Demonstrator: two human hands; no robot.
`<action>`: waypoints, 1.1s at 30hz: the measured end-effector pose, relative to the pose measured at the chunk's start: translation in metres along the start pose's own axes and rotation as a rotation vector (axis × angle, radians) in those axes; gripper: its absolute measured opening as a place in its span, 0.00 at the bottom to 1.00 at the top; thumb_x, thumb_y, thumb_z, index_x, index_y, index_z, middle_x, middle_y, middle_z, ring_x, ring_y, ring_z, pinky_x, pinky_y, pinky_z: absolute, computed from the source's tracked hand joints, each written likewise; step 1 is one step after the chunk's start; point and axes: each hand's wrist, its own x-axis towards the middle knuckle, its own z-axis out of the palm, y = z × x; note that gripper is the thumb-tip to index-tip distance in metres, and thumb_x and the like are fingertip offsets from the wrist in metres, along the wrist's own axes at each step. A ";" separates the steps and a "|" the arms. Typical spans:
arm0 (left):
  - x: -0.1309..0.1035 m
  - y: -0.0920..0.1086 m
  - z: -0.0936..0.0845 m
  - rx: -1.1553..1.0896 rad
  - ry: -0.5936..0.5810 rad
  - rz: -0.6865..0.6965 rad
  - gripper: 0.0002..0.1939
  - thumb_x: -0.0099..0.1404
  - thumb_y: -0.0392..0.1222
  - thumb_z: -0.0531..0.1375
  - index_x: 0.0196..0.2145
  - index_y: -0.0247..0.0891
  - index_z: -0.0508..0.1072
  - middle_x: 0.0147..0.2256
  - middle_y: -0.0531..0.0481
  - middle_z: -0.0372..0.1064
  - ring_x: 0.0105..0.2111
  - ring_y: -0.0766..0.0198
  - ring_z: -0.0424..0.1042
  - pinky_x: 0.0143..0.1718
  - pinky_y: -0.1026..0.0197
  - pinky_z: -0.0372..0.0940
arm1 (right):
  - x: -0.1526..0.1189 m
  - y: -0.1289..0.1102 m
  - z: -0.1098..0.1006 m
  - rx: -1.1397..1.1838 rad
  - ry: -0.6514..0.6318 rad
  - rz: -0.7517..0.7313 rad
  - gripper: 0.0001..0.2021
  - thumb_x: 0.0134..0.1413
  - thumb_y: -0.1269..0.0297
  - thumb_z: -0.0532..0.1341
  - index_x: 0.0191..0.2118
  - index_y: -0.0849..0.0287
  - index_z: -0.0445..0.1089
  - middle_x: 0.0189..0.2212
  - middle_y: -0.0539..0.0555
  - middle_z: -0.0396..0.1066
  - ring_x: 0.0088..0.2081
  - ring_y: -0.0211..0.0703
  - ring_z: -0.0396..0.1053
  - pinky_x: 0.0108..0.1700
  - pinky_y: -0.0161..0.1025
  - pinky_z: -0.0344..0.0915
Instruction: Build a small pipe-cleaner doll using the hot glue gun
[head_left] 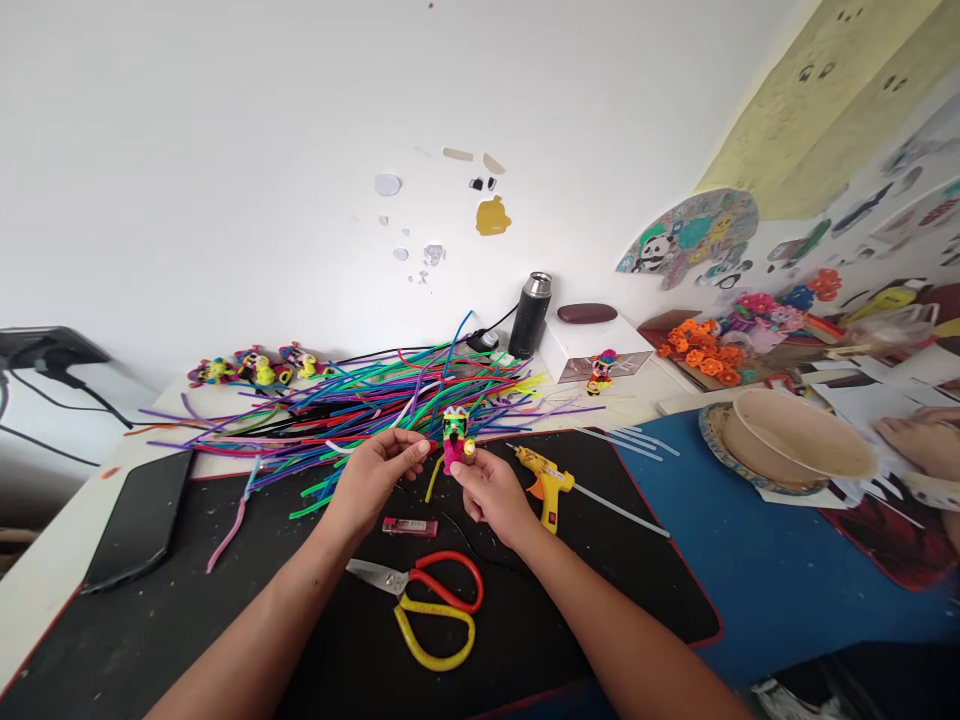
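In the middle of the view, my right hand [491, 495] pinches a small pipe cleaner doll [454, 440] by its magenta lower body. The doll stands upright, with a green part, a light-coloured top and a yellow ball at its side. My left hand [382, 475] is closed just left of the doll, thumb against forefinger, on a small red piece [430, 447] that looks like pipe cleaner. Below the hands, a red lighter [409, 526] and scissors [405, 585] with one red and one yellow handle lie on the black mat [247, 630]. A yellow glue gun [551, 485] rests right of my right hand.
A heap of coloured pipe cleaners [360, 400] spreads behind the hands. Finished dolls [259, 367] lie back left; another doll [601, 372] stands by a white box [570, 345] and black flask [530, 315]. A phone [142, 520] lies left, a bowl [802, 440] right, near another person's hand [922, 440].
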 end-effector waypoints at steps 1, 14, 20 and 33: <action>0.000 0.000 0.001 -0.004 -0.004 0.000 0.21 0.57 0.59 0.73 0.34 0.37 0.80 0.29 0.49 0.75 0.28 0.62 0.69 0.32 0.61 0.65 | 0.000 0.000 0.000 -0.002 -0.001 0.000 0.21 0.55 0.43 0.68 0.36 0.58 0.67 0.19 0.39 0.58 0.12 0.28 0.52 0.14 0.31 0.45; -0.001 -0.002 0.008 -0.083 0.010 -0.006 0.21 0.56 0.59 0.74 0.33 0.37 0.78 0.28 0.50 0.75 0.28 0.61 0.72 0.32 0.61 0.67 | -0.002 -0.005 0.002 -0.014 -0.012 0.000 0.22 0.54 0.42 0.67 0.36 0.58 0.67 0.20 0.39 0.59 0.12 0.27 0.53 0.14 0.31 0.45; -0.003 0.000 0.013 -0.062 0.011 -0.025 0.25 0.52 0.63 0.74 0.32 0.38 0.76 0.26 0.50 0.74 0.26 0.61 0.71 0.31 0.60 0.66 | -0.002 -0.004 0.003 -0.023 -0.012 0.001 0.21 0.55 0.43 0.67 0.35 0.57 0.67 0.21 0.40 0.61 0.12 0.27 0.52 0.14 0.32 0.46; -0.003 0.001 0.017 -0.132 0.014 -0.066 0.25 0.50 0.61 0.76 0.30 0.38 0.76 0.25 0.50 0.75 0.26 0.61 0.72 0.31 0.60 0.66 | -0.002 -0.005 0.005 -0.022 -0.002 0.009 0.21 0.54 0.44 0.68 0.35 0.57 0.66 0.21 0.40 0.62 0.12 0.28 0.53 0.14 0.31 0.46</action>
